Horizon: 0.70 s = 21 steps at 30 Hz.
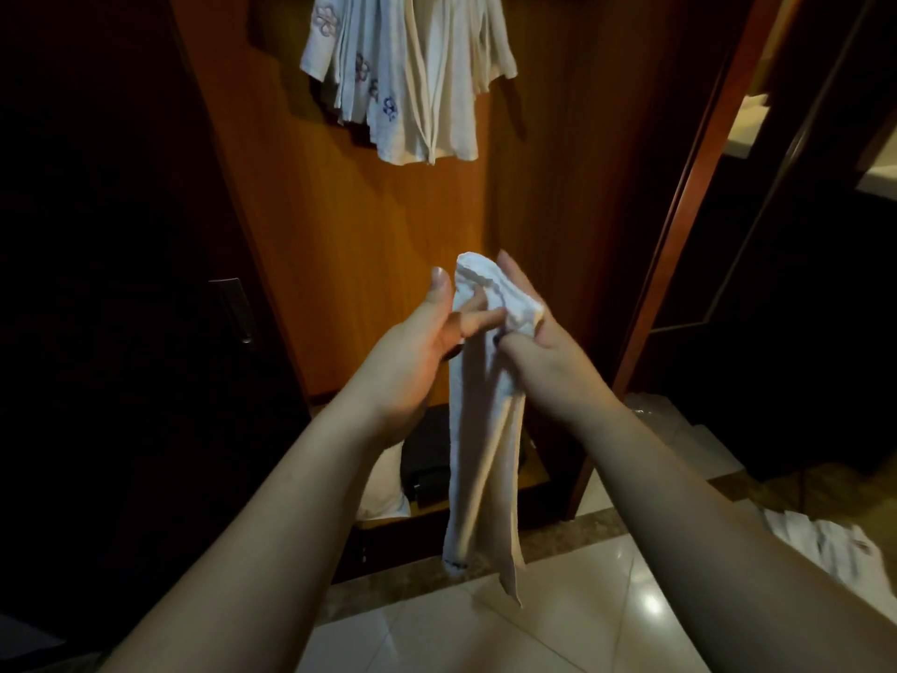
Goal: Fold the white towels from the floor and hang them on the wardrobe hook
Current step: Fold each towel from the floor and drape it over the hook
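A white towel, folded into a long narrow strip, hangs down between my hands in front of the wooden wardrobe panel. My right hand grips its bunched top end, with the cloth draped over the fingers. My left hand is beside it, thumb up, its fingers touching the towel just below the top. Several white towels, some with embroidered flowers, hang bunched at the top of the panel; the hook itself is hidden behind them.
More white cloth lies on the tiled floor at the lower right. A dark bag and a white cushion sit in the wardrobe bottom. A dark door with a metal handle stands at left.
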### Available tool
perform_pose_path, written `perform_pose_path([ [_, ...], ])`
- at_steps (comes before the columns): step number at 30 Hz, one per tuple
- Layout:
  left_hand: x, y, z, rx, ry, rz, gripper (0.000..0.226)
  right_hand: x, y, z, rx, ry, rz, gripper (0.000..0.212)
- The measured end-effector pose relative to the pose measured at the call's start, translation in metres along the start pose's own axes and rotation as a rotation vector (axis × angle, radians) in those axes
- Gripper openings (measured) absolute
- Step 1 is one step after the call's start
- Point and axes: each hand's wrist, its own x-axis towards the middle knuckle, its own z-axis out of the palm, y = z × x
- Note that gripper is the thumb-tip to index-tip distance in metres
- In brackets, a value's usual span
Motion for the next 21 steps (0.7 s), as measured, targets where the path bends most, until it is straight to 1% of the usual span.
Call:
perform_pose_path([
  [1, 0.000, 0.002, -0.003, -0.004, 0.021, 0.037, 0.079, 0.003, 0.002, -0.006, 0.131, 0.025, 0.035, 0.076],
  [2, 0.000, 0.005, -0.004, -0.005, 0.075, 0.073, 0.074, 0.007, 0.003, -0.012, 0.275, 0.039, 0.064, 0.076],
  [3, 0.001, 0.007, -0.006, 0.014, 0.173, 0.100, 0.064, 0.010, 0.004, -0.017, 0.404, 0.037, 0.083, 0.075],
  [5, 0.007, 0.008, -0.009, 0.092, 0.437, 0.133, 0.036, 0.018, 0.001, -0.025, 0.548, 0.020, 0.094, 0.067],
  [6, 0.010, 0.011, -0.011, 0.104, 0.492, 0.130, 0.037, 0.022, -0.002, -0.028, 0.582, 0.008, 0.093, 0.061],
  [7, 0.014, 0.012, -0.013, 0.090, 0.471, 0.116, 0.050, 0.026, -0.006, -0.030, 0.609, -0.010, 0.086, 0.056],
  [8, 0.020, 0.013, -0.016, 0.049, 0.402, 0.083, 0.064, 0.029, -0.010, -0.031, 0.628, -0.031, 0.077, 0.054],
  [9, 0.025, 0.015, -0.018, 0.001, 0.321, 0.036, 0.071, 0.033, -0.015, -0.032, 0.638, -0.053, 0.070, 0.054],
  [10, 0.028, 0.017, -0.020, -0.033, 0.235, 0.004, 0.070, 0.036, -0.020, -0.033, 0.640, -0.076, 0.061, 0.053],
  [12, 0.031, 0.021, -0.022, -0.053, 0.129, -0.010, 0.055, 0.041, -0.028, -0.036, 0.633, -0.124, 0.034, 0.052],
  [15, 0.034, 0.027, -0.020, -0.080, 0.086, 0.054, 0.036, 0.045, -0.039, -0.042, 0.639, -0.210, -0.002, 0.052],
  [18, 0.034, 0.034, -0.015, -0.120, 0.076, 0.168, 0.029, 0.047, -0.046, -0.047, 0.678, -0.243, -0.018, 0.052],
  [19, 0.035, 0.037, -0.013, -0.130, 0.092, 0.205, 0.026, 0.048, -0.046, -0.048, 0.694, -0.231, -0.007, 0.050],
  [21, 0.037, 0.044, -0.007, -0.168, 0.134, 0.253, 0.019, 0.051, -0.045, -0.049, 0.670, -0.133, 0.039, 0.043],
])
